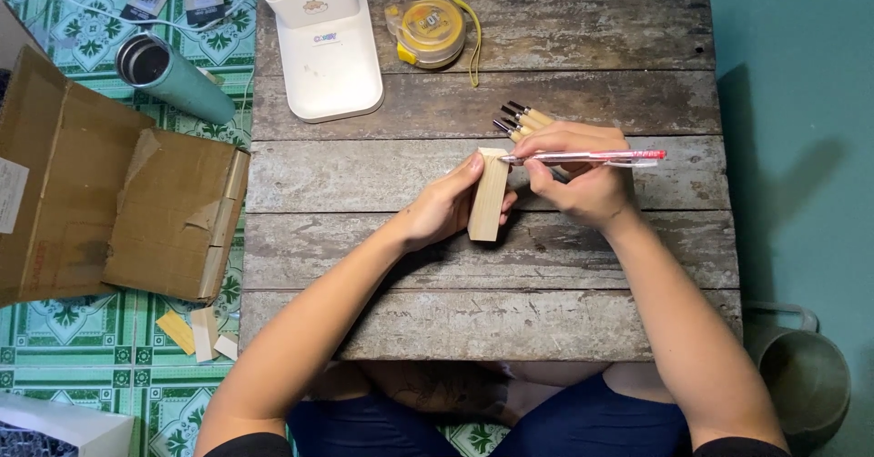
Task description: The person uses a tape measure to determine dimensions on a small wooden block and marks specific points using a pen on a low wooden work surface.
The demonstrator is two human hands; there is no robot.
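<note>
My left hand [443, 207] grips a pale wooden block [488, 198] and holds it upright on a weathered plank table [382, 175]. My right hand [583, 170] holds a red pen [592, 157] lying sideways, its tip at the top end of the block. Just behind my right hand lie several wooden-handled carving tools [523, 118], partly hidden by my fingers.
A white tray-like stand [328, 66] and a yellow tape measure [430, 31] sit at the table's far edge. An open cardboard box [118, 202], a teal flask [173, 76] and wood scraps [196, 332] lie on the tiled floor at left. A metal bucket [806, 380] stands at right.
</note>
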